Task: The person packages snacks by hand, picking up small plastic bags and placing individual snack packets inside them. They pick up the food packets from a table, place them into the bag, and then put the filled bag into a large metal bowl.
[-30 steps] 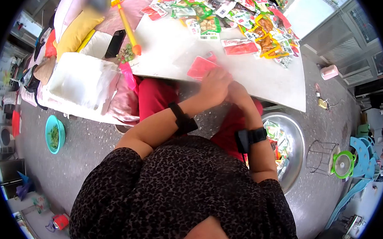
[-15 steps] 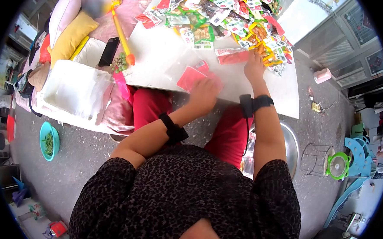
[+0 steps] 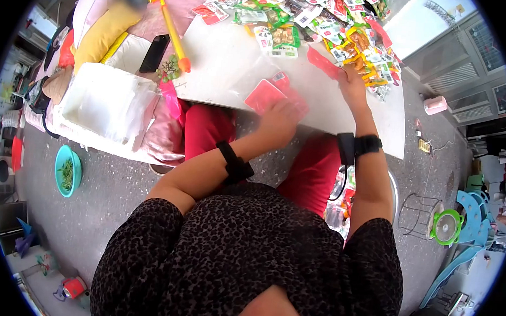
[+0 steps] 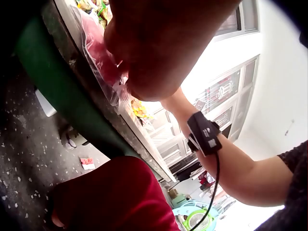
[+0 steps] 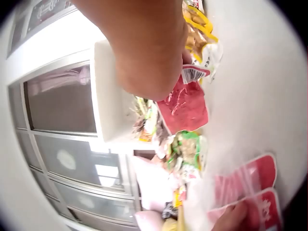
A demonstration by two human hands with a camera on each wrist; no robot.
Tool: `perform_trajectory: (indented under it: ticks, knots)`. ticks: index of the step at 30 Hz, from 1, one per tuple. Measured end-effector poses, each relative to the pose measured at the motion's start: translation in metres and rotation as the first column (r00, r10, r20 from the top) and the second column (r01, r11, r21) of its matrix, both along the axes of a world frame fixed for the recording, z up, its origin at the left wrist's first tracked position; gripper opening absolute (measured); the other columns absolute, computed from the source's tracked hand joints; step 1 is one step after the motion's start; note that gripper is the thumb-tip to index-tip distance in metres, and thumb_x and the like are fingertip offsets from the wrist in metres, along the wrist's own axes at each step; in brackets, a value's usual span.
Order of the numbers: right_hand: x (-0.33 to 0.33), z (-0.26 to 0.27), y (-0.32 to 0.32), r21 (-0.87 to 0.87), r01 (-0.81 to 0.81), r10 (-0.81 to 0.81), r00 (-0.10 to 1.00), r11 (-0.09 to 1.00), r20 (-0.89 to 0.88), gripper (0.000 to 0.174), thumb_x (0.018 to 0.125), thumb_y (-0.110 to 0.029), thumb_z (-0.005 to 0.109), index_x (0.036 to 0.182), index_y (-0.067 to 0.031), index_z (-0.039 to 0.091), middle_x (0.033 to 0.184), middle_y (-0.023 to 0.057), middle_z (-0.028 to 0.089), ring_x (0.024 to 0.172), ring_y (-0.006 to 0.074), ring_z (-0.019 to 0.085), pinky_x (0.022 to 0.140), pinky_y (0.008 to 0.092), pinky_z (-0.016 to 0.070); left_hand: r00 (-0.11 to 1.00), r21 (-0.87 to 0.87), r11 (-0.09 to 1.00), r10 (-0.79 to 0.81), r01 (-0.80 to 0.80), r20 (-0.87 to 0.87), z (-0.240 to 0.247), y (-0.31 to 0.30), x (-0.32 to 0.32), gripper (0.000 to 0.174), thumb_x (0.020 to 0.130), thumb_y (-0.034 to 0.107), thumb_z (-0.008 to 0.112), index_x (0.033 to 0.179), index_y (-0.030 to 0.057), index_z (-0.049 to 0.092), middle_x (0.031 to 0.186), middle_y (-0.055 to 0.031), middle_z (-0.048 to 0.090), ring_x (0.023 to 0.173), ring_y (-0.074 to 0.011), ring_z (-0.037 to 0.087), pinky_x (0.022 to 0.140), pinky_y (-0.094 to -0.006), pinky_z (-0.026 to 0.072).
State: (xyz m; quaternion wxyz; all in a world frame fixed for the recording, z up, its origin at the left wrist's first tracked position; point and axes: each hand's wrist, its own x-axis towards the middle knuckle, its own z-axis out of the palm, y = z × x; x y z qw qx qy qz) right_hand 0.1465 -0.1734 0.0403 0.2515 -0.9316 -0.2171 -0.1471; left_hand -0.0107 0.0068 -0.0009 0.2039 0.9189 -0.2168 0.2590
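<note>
In the head view my left hand (image 3: 280, 125) holds a clear plastic bag at the table's near edge. Two red flat packets (image 3: 266, 94) lie in or under the bag's film, partly overlapping. The left wrist view shows the clear bag (image 4: 98, 53) at the table edge, beside the dark underside of that hand. Farther right, my right hand (image 3: 353, 87) grips another red packet (image 3: 323, 64) by one end. This packet (image 5: 185, 108) has a white barcode label near the fingers, in the right wrist view. The fingertips of both hands are largely hidden.
A heap of snack packets (image 3: 314, 18) covers the far part of the white table (image 3: 212, 58). A metal basin (image 3: 395, 194) with packets stands on the floor at right. At left are a white plastic box (image 3: 104, 101), a phone (image 3: 154, 54) and a yellow toy hammer (image 3: 172, 31).
My right hand left the left hand's side, reached right to the red packet near the heap, and now grips it, its far end lifted. The left hand stays at the bag.
</note>
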Motion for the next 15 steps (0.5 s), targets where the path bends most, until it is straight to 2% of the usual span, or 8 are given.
perform_trajectory:
  ticks: [1, 3, 6, 9, 10, 14, 15]
  knots:
    - [-0.006, -0.002, -0.005, 0.17, -0.014, 0.032, 0.995, 0.985, -0.099, 0.012, 0.078, -0.013, 0.043, 0.078, -0.0033, 0.051, 0.077, 0.008, 0.055, 0.071, 0.0208, 0.055, 0.062, 0.0354, 0.0439, 1.0, -0.007, 1.0, -0.003, 0.003, 0.007, -0.002, 0.0, 0.001, 0.024, 0.064, 0.011, 0.048, 0.085, 0.0008, 0.053, 0.096, -0.0118, 0.051, 0.099, -0.0255, 0.043, 0.085, -0.0385, 0.0308]
    - [-0.021, -0.007, -0.019, 0.488, 0.013, 0.136, 0.953, 0.873, -0.269, 0.01, 0.079, -0.009, 0.044, 0.078, 0.0003, 0.049, 0.077, 0.0101, 0.054, 0.066, 0.0217, 0.056, 0.056, 0.0317, 0.0468, 1.0, -0.033, 0.999, -0.014, 0.014, 0.004, -0.001, -0.001, 0.0, 0.024, 0.063, 0.011, 0.047, 0.084, 0.0003, 0.053, 0.095, -0.0129, 0.051, 0.098, -0.0264, 0.043, 0.084, -0.0387, 0.0314]
    - [-0.067, 0.015, -0.02, 0.803, 0.295, 0.329, 0.798, 0.519, -0.505, 0.008, 0.079, -0.005, 0.042, 0.082, 0.0017, 0.046, 0.078, 0.0114, 0.053, 0.067, 0.02, 0.056, 0.057, 0.033, 0.0491, 0.999, -0.081, 0.996, -0.034, 0.033, -0.014, -0.001, -0.001, 0.0, 0.023, 0.063, 0.01, 0.047, 0.082, -0.0008, 0.053, 0.093, -0.0145, 0.051, 0.096, -0.0283, 0.044, 0.083, -0.0389, 0.0327]
    - [-0.099, 0.019, -0.025, 0.8, 0.421, 0.36, 0.732, 0.428, -0.578, 0.013, 0.077, -0.001, 0.041, 0.089, 0.0029, 0.044, 0.081, 0.011, 0.054, 0.067, 0.0191, 0.056, 0.059, 0.0308, 0.0494, 0.998, -0.136, 0.989, -0.068, 0.066, -0.013, -0.008, 0.0, 0.005, 0.021, 0.064, 0.009, 0.046, 0.081, -0.0013, 0.052, 0.09, -0.0157, 0.05, 0.093, -0.0302, 0.044, 0.081, -0.0393, 0.0339]
    - [-0.106, 0.017, -0.03, 0.805, 0.42, 0.392, 0.716, 0.42, -0.578, 0.017, 0.076, 0.002, 0.039, 0.093, 0.0033, 0.041, 0.084, 0.0138, 0.053, 0.068, 0.0223, 0.057, 0.06, 0.035, 0.0504, 0.995, -0.169, 0.982, -0.093, 0.088, -0.022, -0.005, 0.001, 0.004, 0.02, 0.064, 0.009, 0.046, 0.08, -0.0012, 0.052, 0.089, -0.016, 0.05, 0.092, -0.0309, 0.044, 0.08, -0.0394, 0.0343]
    - [-0.136, 0.014, -0.042, 0.856, 0.471, 0.513, 0.691, 0.214, -0.509, 0.02, 0.075, 0.004, 0.036, 0.094, 0.0048, 0.042, 0.086, 0.0168, 0.054, 0.071, 0.0263, 0.057, 0.059, 0.0394, 0.0512, 0.994, -0.278, 0.955, -0.105, 0.101, -0.001, -0.001, 0.001, 0.002, 0.015, 0.068, 0.007, 0.044, 0.079, -0.0009, 0.049, 0.084, -0.0166, 0.048, 0.085, -0.0327, 0.045, 0.075, -0.0406, 0.0356]
    - [-0.141, 0.01, -0.046, 0.852, 0.478, 0.513, 0.688, 0.213, -0.514, 0.02, 0.075, 0.004, 0.036, 0.094, 0.0049, 0.042, 0.086, 0.0168, 0.054, 0.07, 0.0258, 0.057, 0.058, 0.0383, 0.0511, 0.992, -0.321, 0.941, -0.122, 0.109, -0.021, -0.003, 0.001, 0.003, 0.013, 0.068, 0.007, 0.043, 0.078, -0.0006, 0.049, 0.084, -0.0165, 0.048, 0.083, -0.0329, 0.046, 0.074, -0.0407, 0.0356]
